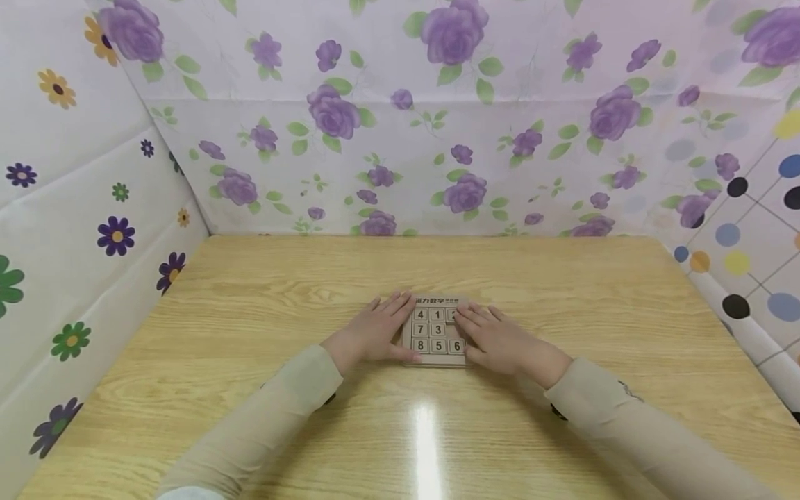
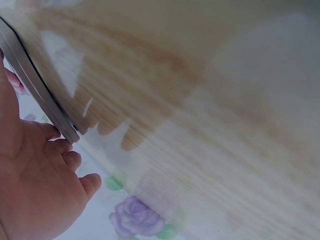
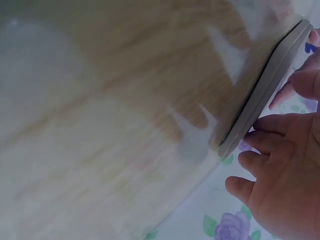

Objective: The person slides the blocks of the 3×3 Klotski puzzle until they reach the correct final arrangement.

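A flat number sliding puzzle [image 1: 437, 360] lies on the wooden table between both hands, dark characters along its top edge. Its tiles show 4, 1 and a partly covered 2, then 7 and 3, then 8, 5 and 6. A gap shows right of the 3 tile [image 1: 439, 330]. My left hand [image 1: 373, 332] rests along the left side, fingertips at the upper left corner and thumb at the lower left. On the right side, my right hand [image 1: 503, 342] has straight fingertips over the 2 tile and its thumb beside the 6. In both wrist views, extended fingers touch the board's edge.
The wood-grain table [image 1: 281, 278] reaches back to a floral cloth [image 1: 387, 139]. Flower-patterned cloth [image 1: 69, 243] hangs at the left, and dotted cloth [image 1: 750, 278] at the right. A bright light reflection falls on the tabletop in front of the puzzle.
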The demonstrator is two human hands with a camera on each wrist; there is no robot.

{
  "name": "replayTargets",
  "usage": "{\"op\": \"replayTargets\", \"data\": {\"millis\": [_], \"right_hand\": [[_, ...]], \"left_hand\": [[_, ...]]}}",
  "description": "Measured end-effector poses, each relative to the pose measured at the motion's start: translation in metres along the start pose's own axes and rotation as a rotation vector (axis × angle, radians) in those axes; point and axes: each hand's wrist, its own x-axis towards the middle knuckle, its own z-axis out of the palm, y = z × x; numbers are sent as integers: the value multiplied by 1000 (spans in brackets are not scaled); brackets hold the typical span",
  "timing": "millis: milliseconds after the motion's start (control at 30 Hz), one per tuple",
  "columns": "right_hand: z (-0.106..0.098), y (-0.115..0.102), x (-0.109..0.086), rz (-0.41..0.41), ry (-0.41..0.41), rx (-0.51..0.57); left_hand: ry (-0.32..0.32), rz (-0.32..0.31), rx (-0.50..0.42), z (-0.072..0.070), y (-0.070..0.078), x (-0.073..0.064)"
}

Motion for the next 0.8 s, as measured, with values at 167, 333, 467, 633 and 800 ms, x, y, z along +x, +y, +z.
{"op": "replayTargets", "data": {"millis": [167, 333, 467, 633, 800], "right_hand": [[0, -1, 0, 12, 3, -19], [-1, -3, -2, 7, 14, -36], [-1, -7, -5, 4, 10, -63], [-2, -14, -12, -9, -8, -85], [-2, -20, -18, -21, -6, -80]], "left_hand": [[0, 1, -2, -2, 1, 0], [0, 1, 3, -4, 1, 0], [10, 0, 6, -5, 1, 1], [12, -3, 7, -4, 2, 0], [6, -4, 11, -2, 2, 0]]}}
